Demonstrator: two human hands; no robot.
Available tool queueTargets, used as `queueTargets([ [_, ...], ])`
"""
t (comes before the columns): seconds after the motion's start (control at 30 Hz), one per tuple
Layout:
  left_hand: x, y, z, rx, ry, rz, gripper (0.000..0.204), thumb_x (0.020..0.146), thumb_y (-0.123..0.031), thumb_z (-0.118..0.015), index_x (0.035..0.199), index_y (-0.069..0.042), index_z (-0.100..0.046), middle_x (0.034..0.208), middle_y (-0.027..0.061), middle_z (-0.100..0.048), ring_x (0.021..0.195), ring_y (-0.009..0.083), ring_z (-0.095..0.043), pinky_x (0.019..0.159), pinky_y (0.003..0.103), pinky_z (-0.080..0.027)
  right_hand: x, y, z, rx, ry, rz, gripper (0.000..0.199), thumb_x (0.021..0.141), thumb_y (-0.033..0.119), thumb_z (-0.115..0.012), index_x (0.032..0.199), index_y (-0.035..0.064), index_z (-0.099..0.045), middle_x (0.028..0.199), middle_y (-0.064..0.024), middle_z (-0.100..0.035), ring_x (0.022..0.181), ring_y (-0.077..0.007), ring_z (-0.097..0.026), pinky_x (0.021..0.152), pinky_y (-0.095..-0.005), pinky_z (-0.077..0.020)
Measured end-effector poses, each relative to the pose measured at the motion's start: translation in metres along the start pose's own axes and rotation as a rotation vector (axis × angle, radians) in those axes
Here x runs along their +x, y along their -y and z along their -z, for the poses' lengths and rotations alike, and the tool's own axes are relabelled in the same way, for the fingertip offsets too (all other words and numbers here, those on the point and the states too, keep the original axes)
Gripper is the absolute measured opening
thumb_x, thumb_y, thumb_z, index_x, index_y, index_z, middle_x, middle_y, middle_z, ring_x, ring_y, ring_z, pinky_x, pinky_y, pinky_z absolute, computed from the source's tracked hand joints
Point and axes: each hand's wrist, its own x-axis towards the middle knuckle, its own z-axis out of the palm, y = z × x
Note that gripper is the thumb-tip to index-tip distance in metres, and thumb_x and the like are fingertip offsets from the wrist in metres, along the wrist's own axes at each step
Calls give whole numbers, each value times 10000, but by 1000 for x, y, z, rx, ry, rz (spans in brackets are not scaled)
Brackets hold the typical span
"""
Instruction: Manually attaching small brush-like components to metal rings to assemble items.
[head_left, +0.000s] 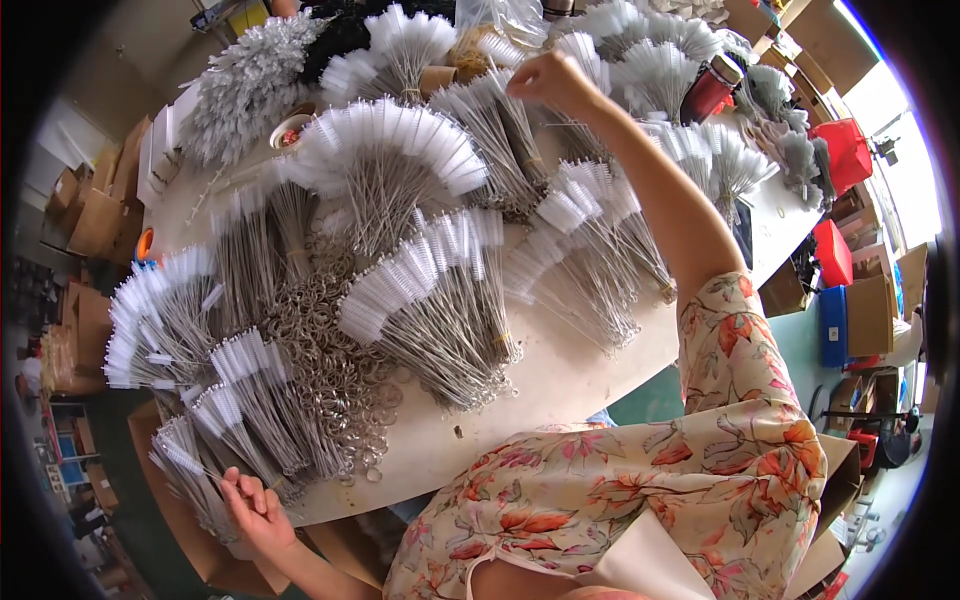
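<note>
My left hand (258, 512) is at the lower left, fingers curled in. It is beside a small bundle of wire-handled bottle brushes (190, 480) with white bristles. One brush stem runs toward its fingertips, but whether they grip it is unclear. My right arm stretches across the table to the far side. There my right hand (550, 82) has its fingers bent down and drawn together above a cluster of bottle brushes (500, 130). Whatever lies between those fingertips is hidden. Tan rubber bands (475, 55) lie just left of it.
Fanned brush bundles (430, 310) and a heap of metal rings (335, 340) cover much of the pale table (560, 385). A red flask (710, 90) stands far right. Silvery tinsel-like brushes (250, 90) are piled far left. Cardboard boxes (190, 530) stand below the table's near edge.
</note>
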Motion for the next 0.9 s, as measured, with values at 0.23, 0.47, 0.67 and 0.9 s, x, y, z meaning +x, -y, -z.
queueTargets([
  [0.23,-7,12,-11,-58,-3,48,280,929,-287,-460,1008,-33,-545,689,-16,-434,470,17,-312,347,151,-215,-10,33,-64,-88,89,-263,217,639,282,-747,762,108,-702,729,-70,-665,666,-169,-621,637,-327,-514],
  [0.47,-13,14,-3,-97,-1,43,283,927,-294,-463,1004,-34,-547,680,-16,-439,466,17,-317,332,155,-213,7,5,-57,92,171,-239,247,629,324,-729,735,105,-685,702,-96,-647,672,-224,-634,665,-333,-517],
  [0.67,-17,16,-5,-54,-82,45,303,927,-312,-458,1043,-42,-532,695,-20,-433,455,16,-305,331,155,-211,17,9,5,858,-212,-253,194,908,140,-450,1025,14,-542,873,-126,-582,707,-194,-613,605,-289,-560],
  [0.9,-21,26,17,-70,-116,63,311,923,-328,-464,1063,-57,-521,683,-27,-407,444,10,-284,331,156,-206,-12,-64,50,-336,-69,-213,159,740,291,-630,812,158,-681,775,-66,-648,748,-233,-628,670,-348,-497],
])
